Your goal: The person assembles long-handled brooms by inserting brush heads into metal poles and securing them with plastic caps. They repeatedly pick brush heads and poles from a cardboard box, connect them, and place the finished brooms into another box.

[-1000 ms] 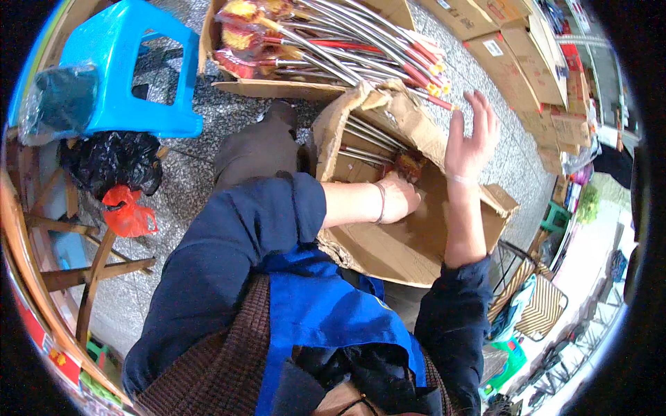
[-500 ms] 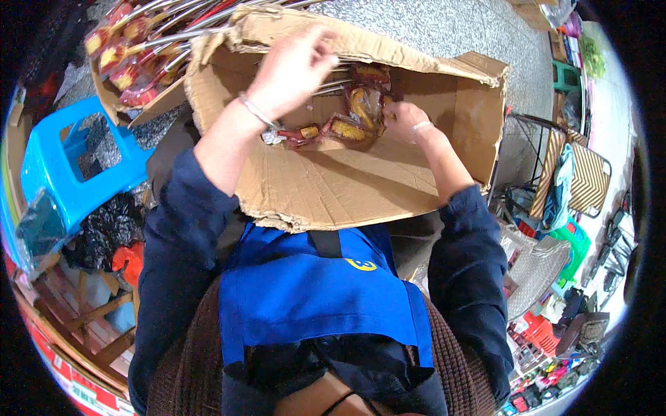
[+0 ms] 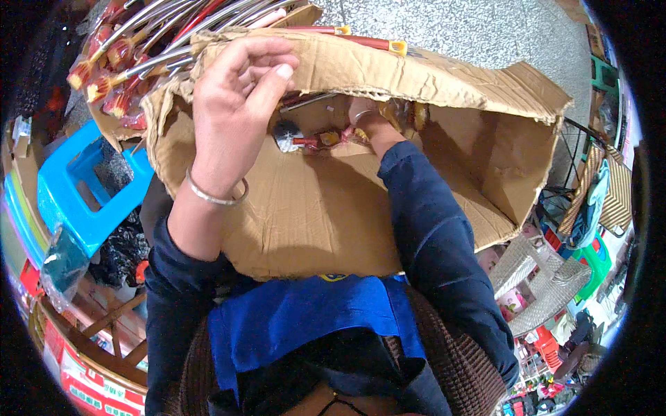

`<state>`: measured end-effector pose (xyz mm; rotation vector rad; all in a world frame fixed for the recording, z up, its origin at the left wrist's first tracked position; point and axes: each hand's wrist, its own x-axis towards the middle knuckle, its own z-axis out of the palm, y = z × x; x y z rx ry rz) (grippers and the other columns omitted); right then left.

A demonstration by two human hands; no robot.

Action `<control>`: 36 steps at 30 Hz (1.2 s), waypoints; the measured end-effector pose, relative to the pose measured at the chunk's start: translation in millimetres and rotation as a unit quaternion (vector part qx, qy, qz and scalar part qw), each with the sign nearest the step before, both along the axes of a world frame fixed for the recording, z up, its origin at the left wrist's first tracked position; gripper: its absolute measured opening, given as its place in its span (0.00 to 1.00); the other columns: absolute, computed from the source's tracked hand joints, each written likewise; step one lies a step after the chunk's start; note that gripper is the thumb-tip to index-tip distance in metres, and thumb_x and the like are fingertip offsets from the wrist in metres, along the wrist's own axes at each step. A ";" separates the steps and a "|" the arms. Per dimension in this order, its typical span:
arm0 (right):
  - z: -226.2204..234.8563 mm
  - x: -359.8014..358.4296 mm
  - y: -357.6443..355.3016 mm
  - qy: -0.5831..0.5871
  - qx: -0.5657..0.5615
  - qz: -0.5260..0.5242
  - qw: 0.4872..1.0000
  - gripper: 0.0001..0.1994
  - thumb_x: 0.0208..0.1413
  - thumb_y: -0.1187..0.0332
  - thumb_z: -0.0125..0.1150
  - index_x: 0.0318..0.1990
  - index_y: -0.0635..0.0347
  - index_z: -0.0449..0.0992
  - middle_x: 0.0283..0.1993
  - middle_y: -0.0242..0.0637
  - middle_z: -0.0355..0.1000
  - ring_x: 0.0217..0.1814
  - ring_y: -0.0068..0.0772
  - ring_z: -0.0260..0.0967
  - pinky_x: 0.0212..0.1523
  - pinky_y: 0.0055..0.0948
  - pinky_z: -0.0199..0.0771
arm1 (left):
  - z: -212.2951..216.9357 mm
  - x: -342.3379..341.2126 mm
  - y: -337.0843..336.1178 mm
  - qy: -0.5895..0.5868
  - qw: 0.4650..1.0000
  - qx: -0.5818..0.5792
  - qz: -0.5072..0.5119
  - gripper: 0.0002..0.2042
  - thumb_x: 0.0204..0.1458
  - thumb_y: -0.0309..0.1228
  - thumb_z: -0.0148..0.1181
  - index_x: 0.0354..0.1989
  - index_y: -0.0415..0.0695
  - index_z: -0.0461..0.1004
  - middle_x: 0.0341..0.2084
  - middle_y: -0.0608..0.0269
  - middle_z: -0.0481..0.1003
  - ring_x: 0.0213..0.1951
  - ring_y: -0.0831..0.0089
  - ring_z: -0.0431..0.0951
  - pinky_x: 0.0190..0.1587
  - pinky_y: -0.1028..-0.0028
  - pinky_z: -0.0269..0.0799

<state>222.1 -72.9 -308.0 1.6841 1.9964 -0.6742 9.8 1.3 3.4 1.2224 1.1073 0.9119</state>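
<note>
A torn cardboard box (image 3: pixel 319 215) lies in front of me, its opening toward me. My left hand (image 3: pixel 239 104) is raised over the box's upper left edge, with its fingers loosely curled, the thumb apart and nothing visible in it. My right hand (image 3: pixel 362 111) reaches deep into the box, and the upper flap (image 3: pixel 430 76) hides its fingers. Close to it lie plastic-wrapped red and yellow pieces (image 3: pixel 326 139). A thin metal rod (image 3: pixel 305 102) shows under the flap. What the right hand touches is hidden.
Beyond the box at the upper left lie several long metal rods (image 3: pixel 149 24) with wrapped red and yellow ends. Red rods with yellow tips (image 3: pixel 397 47) stick out behind the flap. A blue plastic stool (image 3: pixel 62 201) stands left, a striped folding chair (image 3: pixel 614 187) right.
My right hand has moved left and farther into the box, under the flap. My left hand has shifted left. The box appears lower and farther right, and its upper flap covers more of the contents.
</note>
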 end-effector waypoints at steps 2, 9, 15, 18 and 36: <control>-9.4 -24.0 5.9 0.014 -0.026 -0.028 0.999 0.20 0.55 0.55 0.51 0.51 0.54 0.76 0.55 0.44 0.71 0.57 0.46 0.69 0.54 0.46 0.70 | 1.8 -0.1 1.2 0.017 1.000 -0.015 0.001 0.10 0.54 0.19 0.54 0.44 0.36 0.72 0.35 0.61 0.75 0.37 0.80 0.75 0.40 0.81 0.73; -32.0 7.5 -43.5 -0.013 -0.084 -0.146 0.986 0.20 0.55 0.55 0.51 0.50 0.54 0.76 0.53 0.44 0.72 0.57 0.45 0.69 0.54 0.46 0.70 | -2.3 2.3 1.1 0.044 0.999 0.001 -0.005 0.10 0.55 0.19 0.54 0.46 0.36 0.71 0.36 0.62 0.75 0.37 0.80 0.75 0.37 0.83 0.72; -49.3 16.8 -58.5 -0.015 -0.097 -0.161 0.982 0.20 0.54 0.54 0.51 0.49 0.54 0.77 0.52 0.43 0.73 0.57 0.45 0.69 0.53 0.45 0.70 | -4.3 2.6 -0.2 0.057 0.998 0.005 0.013 0.10 0.55 0.19 0.54 0.46 0.35 0.70 0.37 0.59 0.75 0.37 0.79 0.75 0.38 0.82 0.73; -47.4 21.3 -57.2 -0.015 -0.102 -0.150 0.983 0.20 0.54 0.54 0.51 0.49 0.54 0.77 0.52 0.43 0.73 0.57 0.44 0.69 0.53 0.45 0.70 | -5.3 2.1 -0.7 0.040 0.999 0.001 0.009 0.10 0.55 0.19 0.54 0.46 0.35 0.70 0.36 0.60 0.76 0.36 0.80 0.75 0.37 0.83 0.72; 17.6 -28.9 -20.3 0.004 -0.099 0.073 0.992 0.18 0.49 0.50 0.52 0.39 0.47 0.82 0.41 0.40 0.78 0.48 0.41 0.73 0.55 0.46 0.62 | -8.2 8.9 -4.1 0.041 0.998 0.037 0.023 0.09 0.51 0.20 0.57 0.41 0.38 0.74 0.30 0.65 0.76 0.30 0.84 0.73 0.34 0.84 0.69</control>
